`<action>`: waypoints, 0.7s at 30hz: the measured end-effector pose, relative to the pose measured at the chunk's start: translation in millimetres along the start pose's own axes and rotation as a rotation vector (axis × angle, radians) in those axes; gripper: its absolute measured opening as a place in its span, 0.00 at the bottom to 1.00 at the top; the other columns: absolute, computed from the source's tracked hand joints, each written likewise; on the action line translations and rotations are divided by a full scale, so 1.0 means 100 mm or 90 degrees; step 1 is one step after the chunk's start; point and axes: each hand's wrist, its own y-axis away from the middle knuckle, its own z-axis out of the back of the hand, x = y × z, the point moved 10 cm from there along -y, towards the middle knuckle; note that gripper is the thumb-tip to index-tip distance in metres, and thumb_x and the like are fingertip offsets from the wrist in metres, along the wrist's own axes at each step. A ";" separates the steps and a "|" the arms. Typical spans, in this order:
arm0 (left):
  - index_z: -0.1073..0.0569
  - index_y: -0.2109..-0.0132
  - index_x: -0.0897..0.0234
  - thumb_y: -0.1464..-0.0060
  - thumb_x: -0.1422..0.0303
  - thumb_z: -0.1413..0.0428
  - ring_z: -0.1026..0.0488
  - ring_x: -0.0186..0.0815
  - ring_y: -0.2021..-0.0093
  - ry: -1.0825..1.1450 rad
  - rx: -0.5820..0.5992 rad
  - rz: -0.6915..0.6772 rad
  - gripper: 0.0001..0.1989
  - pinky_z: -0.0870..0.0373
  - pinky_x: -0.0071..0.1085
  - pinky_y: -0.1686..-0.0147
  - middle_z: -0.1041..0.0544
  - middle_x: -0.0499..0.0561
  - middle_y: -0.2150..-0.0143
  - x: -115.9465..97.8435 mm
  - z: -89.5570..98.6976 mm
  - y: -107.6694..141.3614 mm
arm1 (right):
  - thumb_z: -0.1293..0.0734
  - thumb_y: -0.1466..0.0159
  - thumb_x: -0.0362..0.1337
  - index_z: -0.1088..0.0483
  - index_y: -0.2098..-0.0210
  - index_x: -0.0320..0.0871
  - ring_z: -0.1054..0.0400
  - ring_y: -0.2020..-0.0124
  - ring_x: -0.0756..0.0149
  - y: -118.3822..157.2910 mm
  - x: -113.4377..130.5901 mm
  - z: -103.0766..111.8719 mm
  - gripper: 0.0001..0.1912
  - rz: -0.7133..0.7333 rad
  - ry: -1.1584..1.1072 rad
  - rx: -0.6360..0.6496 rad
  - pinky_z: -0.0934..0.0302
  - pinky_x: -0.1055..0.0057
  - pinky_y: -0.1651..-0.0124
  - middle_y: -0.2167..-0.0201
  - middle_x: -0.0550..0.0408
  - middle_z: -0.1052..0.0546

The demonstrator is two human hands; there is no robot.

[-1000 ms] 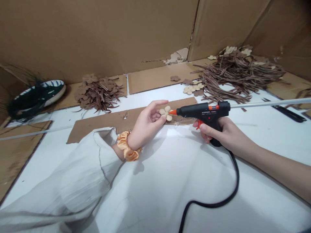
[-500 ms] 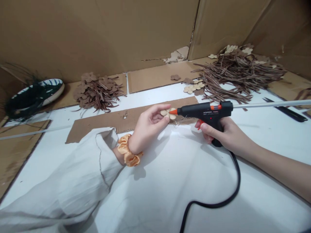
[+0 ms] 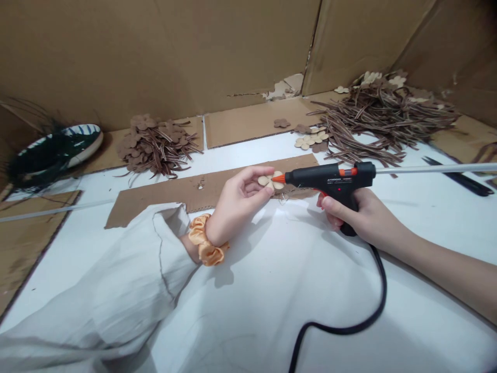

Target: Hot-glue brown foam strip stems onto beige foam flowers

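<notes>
My left hand (image 3: 245, 199) pinches a cream flower cutout (image 3: 265, 181) by its edge, between thumb and fingers. Wrapped around the handle of a black and orange hot glue gun (image 3: 330, 177) is my right hand (image 3: 367, 215), with fingers at the orange trigger. The gun's orange nozzle points left and meets the middle of the flower. A long translucent glue stick (image 3: 430, 169) sticks out of the gun's back. Beneath the flower lies a brown cardboard strip (image 3: 163, 199), with a thin loop of glue thread near its edge.
A pile of brown flower cutouts (image 3: 143, 142) stands back left, beside a bowl (image 3: 87, 147) of dark green strands. Brown strips (image 3: 384, 124) and more flowers heap at the back right, near black snips (image 3: 462, 178). The gun's black cord (image 3: 341, 329) curves across the white table.
The glue gun and my right hand have shifted very slightly right in the picture. The nozzle stays at the flower, and my left hand keeps its hold.
</notes>
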 end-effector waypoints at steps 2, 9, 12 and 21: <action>0.29 0.51 0.68 0.49 0.71 0.40 0.25 0.33 0.60 -0.002 -0.002 -0.001 0.17 0.30 0.29 0.58 0.23 0.57 0.54 0.00 0.00 0.00 | 0.35 0.43 0.55 0.35 0.74 0.43 0.38 0.81 0.68 0.00 0.00 0.00 0.20 0.000 0.000 -0.005 0.41 0.71 0.75 0.85 0.59 0.34; 0.28 0.54 0.68 0.48 0.71 0.41 0.26 0.31 0.65 0.000 -0.018 -0.006 0.13 0.30 0.28 0.61 0.23 0.52 0.63 -0.04 0.03 0.00 | 0.35 0.43 0.55 0.36 0.77 0.44 0.38 0.81 0.68 0.00 0.02 0.01 0.21 0.008 -0.001 -0.016 0.41 0.70 0.76 0.85 0.58 0.33; 0.28 0.55 0.69 0.47 0.73 0.44 0.27 0.30 0.68 0.001 -0.022 -0.004 0.11 0.30 0.27 0.62 0.25 0.49 0.68 -0.06 0.03 0.00 | 0.35 0.43 0.55 0.37 0.79 0.44 0.37 0.81 0.68 -0.01 0.03 0.01 0.21 0.010 0.002 -0.015 0.41 0.71 0.75 0.85 0.58 0.33; 0.28 0.56 0.67 0.47 0.71 0.44 0.28 0.31 0.68 0.018 -0.023 -0.016 0.10 0.31 0.29 0.62 0.25 0.49 0.70 -0.07 0.03 0.01 | 0.36 0.42 0.55 0.37 0.80 0.44 0.38 0.81 0.70 0.00 0.04 0.00 0.22 0.008 -0.001 -0.010 0.42 0.72 0.75 0.85 0.58 0.33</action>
